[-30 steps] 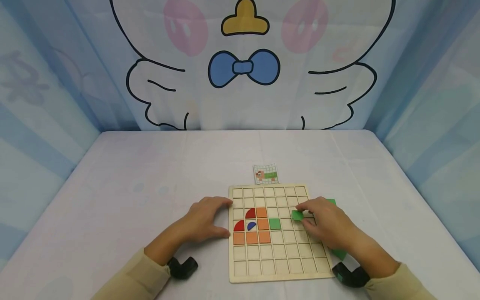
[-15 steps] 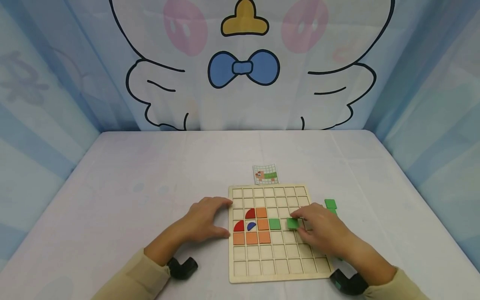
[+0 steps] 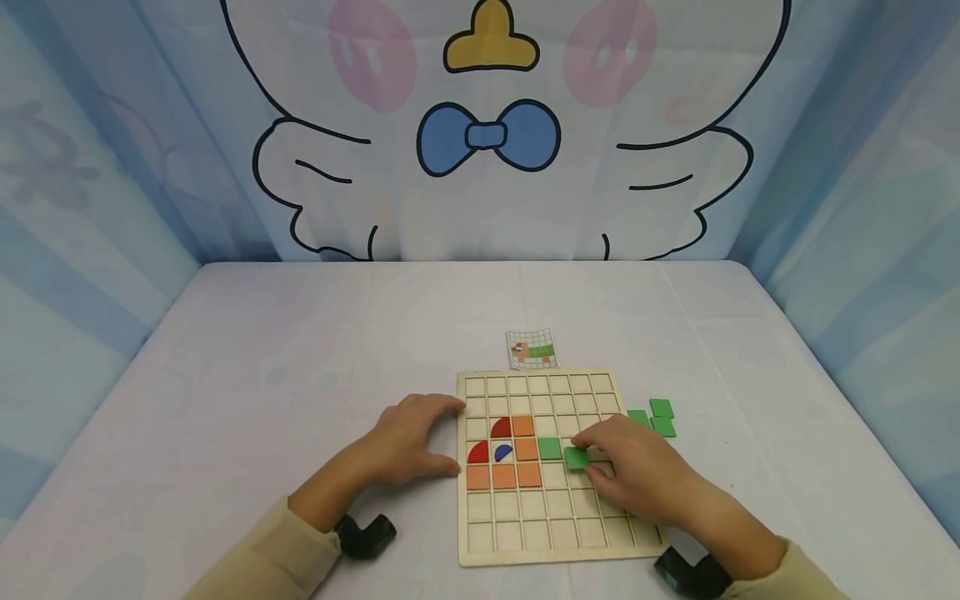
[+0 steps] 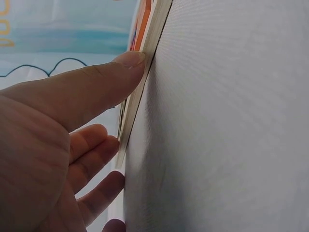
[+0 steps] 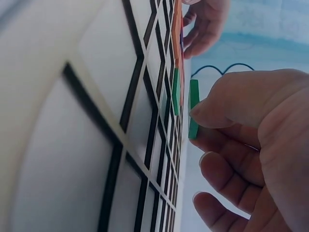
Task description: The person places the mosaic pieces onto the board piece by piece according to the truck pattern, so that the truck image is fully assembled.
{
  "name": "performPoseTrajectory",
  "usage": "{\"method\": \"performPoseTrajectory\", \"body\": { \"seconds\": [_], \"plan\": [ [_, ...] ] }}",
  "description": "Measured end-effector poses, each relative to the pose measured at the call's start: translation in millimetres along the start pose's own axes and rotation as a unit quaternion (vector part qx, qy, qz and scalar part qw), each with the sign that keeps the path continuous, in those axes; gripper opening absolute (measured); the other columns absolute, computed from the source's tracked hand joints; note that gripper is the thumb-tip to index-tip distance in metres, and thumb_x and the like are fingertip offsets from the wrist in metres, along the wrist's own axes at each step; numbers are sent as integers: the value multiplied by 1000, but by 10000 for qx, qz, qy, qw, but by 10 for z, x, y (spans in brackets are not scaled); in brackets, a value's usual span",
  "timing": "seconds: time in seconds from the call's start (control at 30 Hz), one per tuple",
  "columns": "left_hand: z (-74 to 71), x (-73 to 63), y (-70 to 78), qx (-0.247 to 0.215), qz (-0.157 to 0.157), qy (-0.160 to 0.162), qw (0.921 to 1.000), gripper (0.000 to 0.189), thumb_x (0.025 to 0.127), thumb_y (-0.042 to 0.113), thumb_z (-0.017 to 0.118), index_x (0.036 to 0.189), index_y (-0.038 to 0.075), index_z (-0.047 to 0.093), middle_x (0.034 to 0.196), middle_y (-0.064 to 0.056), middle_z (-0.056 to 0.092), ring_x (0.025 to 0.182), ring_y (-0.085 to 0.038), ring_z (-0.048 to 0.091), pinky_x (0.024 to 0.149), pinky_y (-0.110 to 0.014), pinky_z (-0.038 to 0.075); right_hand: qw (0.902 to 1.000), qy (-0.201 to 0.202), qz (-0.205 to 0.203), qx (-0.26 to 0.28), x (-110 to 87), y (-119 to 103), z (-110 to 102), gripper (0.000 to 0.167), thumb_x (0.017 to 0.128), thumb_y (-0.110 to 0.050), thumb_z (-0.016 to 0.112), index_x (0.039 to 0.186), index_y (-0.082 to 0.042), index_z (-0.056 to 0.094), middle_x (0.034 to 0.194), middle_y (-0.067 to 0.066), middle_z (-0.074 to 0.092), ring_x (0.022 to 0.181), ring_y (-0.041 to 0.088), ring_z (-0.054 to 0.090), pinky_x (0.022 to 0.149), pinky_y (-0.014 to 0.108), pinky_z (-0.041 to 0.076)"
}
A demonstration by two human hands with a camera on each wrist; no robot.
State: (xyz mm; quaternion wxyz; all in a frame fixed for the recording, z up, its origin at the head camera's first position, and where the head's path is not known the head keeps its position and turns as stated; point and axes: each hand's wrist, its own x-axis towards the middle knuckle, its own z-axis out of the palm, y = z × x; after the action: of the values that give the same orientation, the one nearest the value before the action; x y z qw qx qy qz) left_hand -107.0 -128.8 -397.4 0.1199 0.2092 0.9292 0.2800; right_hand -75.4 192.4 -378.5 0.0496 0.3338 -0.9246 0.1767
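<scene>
My right hand (image 3: 643, 468) pinches a green square tile (image 3: 576, 458) between thumb and fingers, over the wooden grid board (image 3: 522, 533). In the right wrist view the held tile (image 5: 194, 104) stands on edge, a small gap away from the board's face. Just left of it, another green tile (image 3: 550, 448) sits in a cell beside several orange squares (image 3: 527, 448). Two red quarter-circles (image 3: 477, 452) and a blue-and-white piece (image 3: 503, 452) fill cells further left. My left hand (image 3: 405, 439) touches the board's left edge, thumb and fingers spread; its thumb (image 4: 108, 84) rests on that edge.
A small picture card (image 3: 532, 348) with a gridded pattern lies behind the board. Loose green tiles (image 3: 662, 408) lie by the board's right edge. Each wrist wears a black device (image 3: 365, 536). A printed cloth backdrop (image 3: 487, 208) rises behind the table.
My right hand has carried the green tile leftward and toward me, close to the placed green tile. More loose green tiles now show on the right. My left hand has stayed still.
</scene>
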Motion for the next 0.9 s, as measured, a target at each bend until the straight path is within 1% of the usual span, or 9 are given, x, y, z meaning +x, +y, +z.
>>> {"method": "performPoseTrajectory", "body": {
  "seconds": [0.13, 0.33, 0.6, 0.9],
  "plan": [
    [-3, -2, 3, 6, 1, 10, 10000, 72, 77, 28, 88, 139, 11, 56, 141, -5, 55, 132, -30, 44, 105, -56, 34, 9999, -62, -61, 66, 14, -21, 0, 26, 83, -7, 75, 108, -11, 70, 103, -3, 68, 95, 16, 62, 80, 38, 52],
    [-10, -9, 9, -10, -24, -1, 10000, 72, 77, 28, 88, 139, 10, 56, 141, -5, 55, 132, -30, 44, 105, -56, 33, 9997, -211, -76, -30, 35, -68, 24, 25, 82, -9, 76, 107, -10, 70, 102, -2, 68, 96, 17, 63, 81, 38, 53],
    [-19, -14, 16, -28, -58, -18, 10000, 72, 78, 27, 87, 140, 11, 55, 141, -5, 54, 133, -30, 43, 106, -56, 33, 9996, -228, -118, -97, 41, -101, 53, 26, 81, -10, 77, 106, -11, 70, 102, -2, 67, 97, 17, 63, 81, 37, 53],
    [-14, -6, 9, -28, -25, -28, 10000, 72, 77, 28, 88, 140, 11, 55, 141, -5, 55, 133, -30, 43, 105, -56, 33, 9990, -446, -72, 11, 66, -141, 59, 25, 83, -9, 75, 107, -10, 71, 103, -2, 67, 98, 17, 60, 84, 38, 52]
  ]
}}
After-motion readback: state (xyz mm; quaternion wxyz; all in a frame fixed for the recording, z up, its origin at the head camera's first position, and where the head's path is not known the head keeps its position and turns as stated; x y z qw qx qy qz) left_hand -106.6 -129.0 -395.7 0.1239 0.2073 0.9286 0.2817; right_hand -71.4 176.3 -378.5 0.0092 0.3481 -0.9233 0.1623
